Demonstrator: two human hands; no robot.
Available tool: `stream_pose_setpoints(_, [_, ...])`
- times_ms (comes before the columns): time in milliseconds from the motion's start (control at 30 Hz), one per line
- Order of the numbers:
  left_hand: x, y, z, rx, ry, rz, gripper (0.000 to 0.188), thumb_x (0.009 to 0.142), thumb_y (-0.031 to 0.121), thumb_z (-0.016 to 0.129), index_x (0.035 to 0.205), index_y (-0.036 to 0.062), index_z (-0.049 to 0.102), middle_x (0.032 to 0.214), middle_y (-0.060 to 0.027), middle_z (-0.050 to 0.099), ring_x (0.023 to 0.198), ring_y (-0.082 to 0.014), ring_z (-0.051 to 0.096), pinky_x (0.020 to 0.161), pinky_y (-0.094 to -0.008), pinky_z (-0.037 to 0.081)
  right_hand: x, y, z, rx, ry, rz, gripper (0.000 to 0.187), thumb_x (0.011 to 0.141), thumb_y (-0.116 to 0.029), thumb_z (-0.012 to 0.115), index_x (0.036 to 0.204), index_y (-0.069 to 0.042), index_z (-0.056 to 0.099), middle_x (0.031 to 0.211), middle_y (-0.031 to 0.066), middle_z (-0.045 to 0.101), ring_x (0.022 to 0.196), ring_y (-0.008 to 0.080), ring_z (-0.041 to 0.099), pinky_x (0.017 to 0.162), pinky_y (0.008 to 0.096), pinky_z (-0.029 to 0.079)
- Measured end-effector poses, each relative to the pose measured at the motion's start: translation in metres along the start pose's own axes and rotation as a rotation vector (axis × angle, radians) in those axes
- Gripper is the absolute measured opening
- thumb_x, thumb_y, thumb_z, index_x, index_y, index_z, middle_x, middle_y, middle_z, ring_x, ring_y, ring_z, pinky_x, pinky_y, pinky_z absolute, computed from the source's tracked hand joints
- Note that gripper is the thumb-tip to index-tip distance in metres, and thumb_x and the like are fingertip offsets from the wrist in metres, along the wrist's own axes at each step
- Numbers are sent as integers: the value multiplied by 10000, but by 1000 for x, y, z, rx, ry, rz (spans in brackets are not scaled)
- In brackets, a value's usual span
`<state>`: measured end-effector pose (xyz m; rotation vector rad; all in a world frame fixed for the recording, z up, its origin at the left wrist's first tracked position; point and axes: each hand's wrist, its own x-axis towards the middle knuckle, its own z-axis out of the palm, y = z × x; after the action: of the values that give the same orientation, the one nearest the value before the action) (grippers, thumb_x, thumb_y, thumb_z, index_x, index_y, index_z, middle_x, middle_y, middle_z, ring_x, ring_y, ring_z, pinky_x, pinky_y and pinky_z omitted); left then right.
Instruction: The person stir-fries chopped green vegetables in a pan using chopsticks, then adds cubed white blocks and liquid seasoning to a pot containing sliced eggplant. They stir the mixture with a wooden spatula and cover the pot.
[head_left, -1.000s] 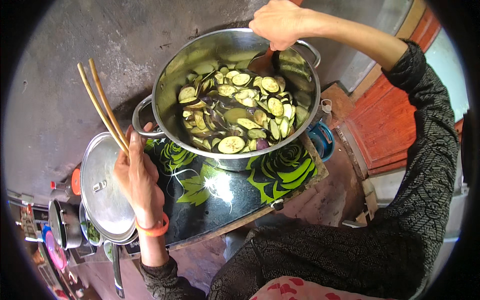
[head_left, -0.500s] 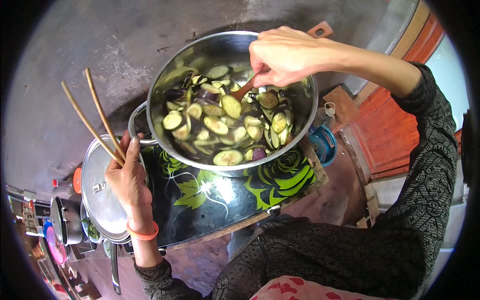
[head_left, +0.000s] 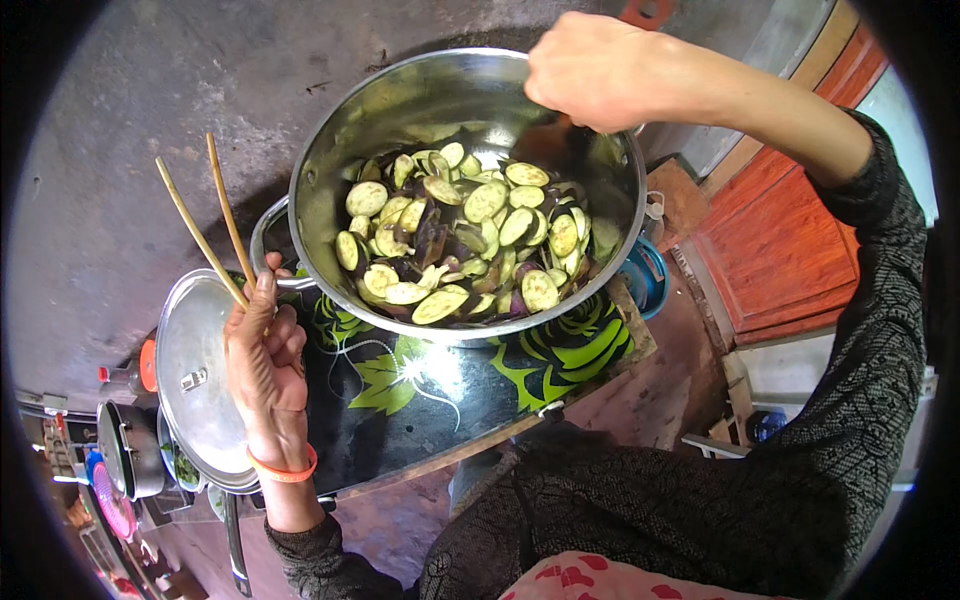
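A big steel pot (head_left: 440, 100) stands on a black glass cooktop (head_left: 335, 430) with green flower prints, holding many sliced eggplant pieces (head_left: 485, 201), pale inside with dark skin. Over the pot's far right rim, my right hand (head_left: 595, 75) is closed around a reddish-brown wooden spatula (head_left: 647, 12). The spatula's lower part is in shadow inside the pot. At the pot's left loop handle (head_left: 263, 240), my left hand (head_left: 268, 365) pinches two long wooden chopsticks (head_left: 195, 228), which point up and left. Its thumb and fingertips touch or nearly touch the handle.
A round metal lid (head_left: 195, 330) lies left of the cooktop, under my left forearm's side. Beyond it are a dark pot (head_left: 145, 460) and a pink basket (head_left: 115, 505). A blue bucket (head_left: 645, 275) sits right of the cooktop, near a red wooden door (head_left: 770, 260).
My right hand has risen toward the far right rim, drawing the spatula back from the middle of the slices. The eggplant pieces have shifted. My left hand stays by the handle, the chopsticks slightly tilted.
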<state>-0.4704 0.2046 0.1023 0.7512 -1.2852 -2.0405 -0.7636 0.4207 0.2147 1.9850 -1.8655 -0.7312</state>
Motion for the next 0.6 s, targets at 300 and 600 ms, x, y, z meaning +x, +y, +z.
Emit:
stream_pose_setpoints(300, [-4, -1, -1, -11, -25, 16, 308, 971, 202, 704, 1180, -22, 672, 649, 121, 332, 513, -6, 222, 458, -201, 152, -11, -4, -24, 228, -353, 124, 284, 702, -264, 834, 650, -28, 683, 664, 136, 669, 701, 352, 677, 665, 442, 531])
stream_pose_setpoints(600, [0, -4, -1, 0, 20, 41, 300, 979, 214, 690, 1158, -26, 676, 674, 105, 396, 509, -15, 244, 450, -206, 168, 1, -45, 5, 809, -550, 191, 437, 888, -348, 735, 653, 16, 677, 537, 117, 562, 509, 205, 505, 500, 409, 385])
